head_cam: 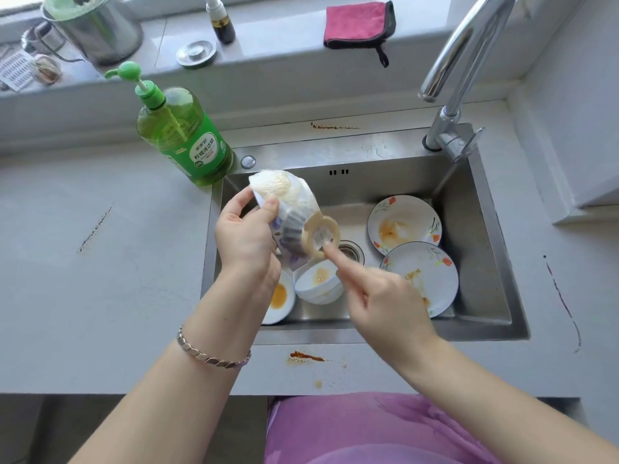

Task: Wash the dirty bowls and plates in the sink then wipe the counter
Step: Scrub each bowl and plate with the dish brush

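While clear above the sink [318, 334] rim, left hand [244, 236] curled round wrapped scrubber [294, 209], right hand [385, 296] forefinger straight on it.

The only lettering I can read from here is on the green label [205, 153] of the pump bottle of dish soap [182, 128]. It carries large white Chinese characters, which I make out as 柠檬洗洁精. The smaller print above and beside them is too fine for me. A white sticker [322, 236] sits inside the foot ring of the tilted bowl [294, 226], its marks too blurred to read.
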